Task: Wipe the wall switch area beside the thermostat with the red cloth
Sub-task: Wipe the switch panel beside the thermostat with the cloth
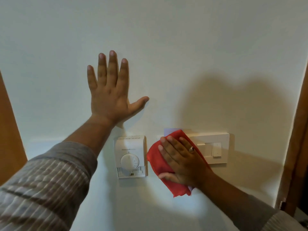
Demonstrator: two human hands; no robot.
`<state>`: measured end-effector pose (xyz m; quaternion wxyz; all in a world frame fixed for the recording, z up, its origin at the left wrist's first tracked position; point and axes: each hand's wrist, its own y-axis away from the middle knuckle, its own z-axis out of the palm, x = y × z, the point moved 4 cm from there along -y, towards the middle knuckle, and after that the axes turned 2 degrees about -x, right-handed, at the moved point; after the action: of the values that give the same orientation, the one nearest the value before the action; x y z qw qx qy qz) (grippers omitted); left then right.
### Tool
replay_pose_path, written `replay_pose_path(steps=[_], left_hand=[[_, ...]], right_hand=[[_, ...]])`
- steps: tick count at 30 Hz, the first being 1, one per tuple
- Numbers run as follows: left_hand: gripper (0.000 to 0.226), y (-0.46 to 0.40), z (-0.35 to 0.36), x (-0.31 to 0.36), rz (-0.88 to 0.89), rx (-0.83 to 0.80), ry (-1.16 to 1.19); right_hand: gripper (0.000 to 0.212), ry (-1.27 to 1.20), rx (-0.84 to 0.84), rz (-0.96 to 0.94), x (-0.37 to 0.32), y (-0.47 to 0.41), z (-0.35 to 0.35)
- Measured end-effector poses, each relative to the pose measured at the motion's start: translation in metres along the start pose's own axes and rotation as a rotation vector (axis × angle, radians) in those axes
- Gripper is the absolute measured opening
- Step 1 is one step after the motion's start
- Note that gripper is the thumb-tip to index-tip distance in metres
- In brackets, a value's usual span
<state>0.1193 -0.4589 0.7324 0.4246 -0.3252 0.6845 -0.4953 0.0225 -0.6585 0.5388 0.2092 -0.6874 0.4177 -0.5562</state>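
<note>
A white thermostat (130, 156) with a round dial hangs on the pale wall. To its right is a cream switch plate (215, 148); its left half is hidden. My right hand (182, 160), a ring on one finger, presses the red cloth (155, 157) flat against that hidden left part and the wall between plate and thermostat. The cloth's lower corner hangs below my palm. My left hand (110, 90) lies flat on the bare wall above the thermostat, fingers spread, holding nothing.
A brown wooden frame (298, 147) runs down the right edge of the wall, close to the switch plate. Another brown wooden edge (10, 130) shows at the far left. My shadow falls on the wall above the switches.
</note>
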Motion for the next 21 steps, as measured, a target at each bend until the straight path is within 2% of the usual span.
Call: replay_pose_path(steps=[8, 10, 12, 17, 19, 21], left_hand=[[0.111, 0.002, -0.001, -0.003, -0.004, -0.029, 0.014], [0.111, 0.001, 0.000, -0.003, 0.000, -0.032, 0.017], [0.111, 0.000, -0.001, -0.003, -0.005, -0.040, 0.014], [0.112, -0.001, 0.003, -0.002, 0.004, -0.028, 0.008], [0.112, -0.001, 0.003, -0.004, 0.007, -0.021, 0.010], [0.112, 0.002, 0.003, -0.005, 0.009, -0.020, 0.012]], right_hand=[[0.083, 0.082, -0.239, -0.367, 0.003, 0.019, 0.002], [0.082, 0.100, -0.233, -0.358, 0.014, 0.026, -0.003], [0.083, 0.085, -0.151, -0.302, 0.017, 0.027, -0.005], [0.091, 0.026, -0.023, -0.008, -0.003, 0.005, 0.002], [0.092, 0.017, -0.031, -0.036, -0.005, 0.005, 0.002], [0.088, 0.034, -0.066, -0.142, 0.000, 0.013, -0.002]])
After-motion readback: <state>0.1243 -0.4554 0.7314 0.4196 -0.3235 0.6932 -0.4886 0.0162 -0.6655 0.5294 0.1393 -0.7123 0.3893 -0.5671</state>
